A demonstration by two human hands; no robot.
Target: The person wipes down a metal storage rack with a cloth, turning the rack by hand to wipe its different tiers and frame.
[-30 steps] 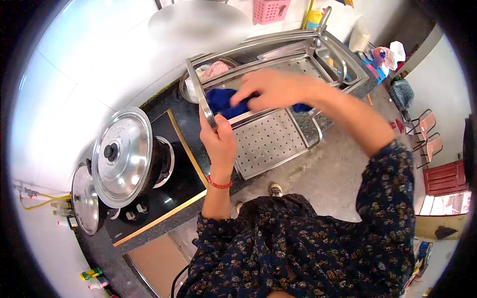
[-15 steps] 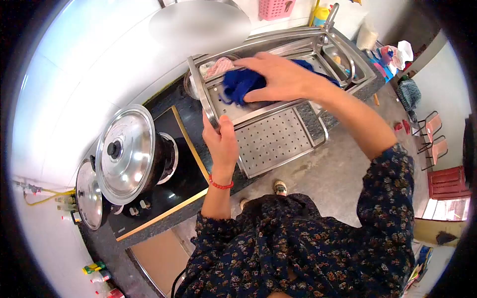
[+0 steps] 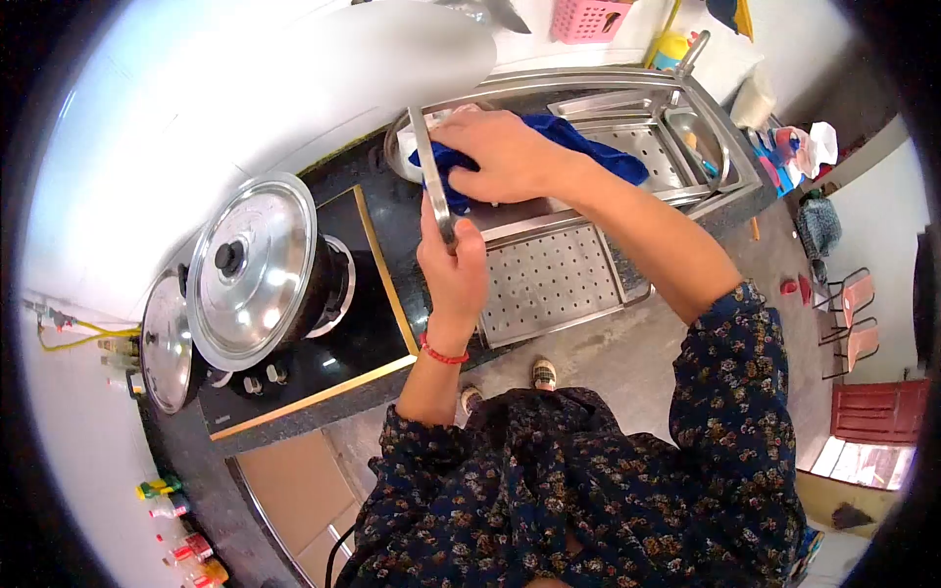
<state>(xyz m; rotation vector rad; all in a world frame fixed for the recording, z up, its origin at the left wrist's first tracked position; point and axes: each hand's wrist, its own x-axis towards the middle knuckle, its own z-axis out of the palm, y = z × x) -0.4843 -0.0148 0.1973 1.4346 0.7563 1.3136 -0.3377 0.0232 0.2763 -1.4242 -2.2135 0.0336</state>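
Observation:
My left hand (image 3: pixel 456 269) grips the near corner of a stainless-steel rack tray (image 3: pixel 428 147) at its left end bar, thumb on the near side. My right hand (image 3: pixel 510 152) is closed over a bunched part of a dark blue cloth (image 3: pixel 603 157), pressing it against the inside of that end bar. The rest of the cloth trails to the right across the tray's perforated bottom. Below the upper tray, nearer my body, a second perforated metal tray (image 3: pixel 549 284) shows. Fingertips of my right hand are partly hidden in the cloth.
Left of the tray, a large lidded pot (image 3: pixel 253 269) stands on a black gas stove (image 3: pixel 343 363), beside another lidded pan (image 3: pixel 167 343). A sink (image 3: pixel 691 127) with a faucet (image 3: pixel 694 54) lies beyond the tray's right end. A pink basket (image 3: pixel 588 20) hangs on the wall.
My right hand has moved the cloth left, from the tray's bottom up to the end bar. My left hand keeps its hold on the tray. The view has shifted slightly.

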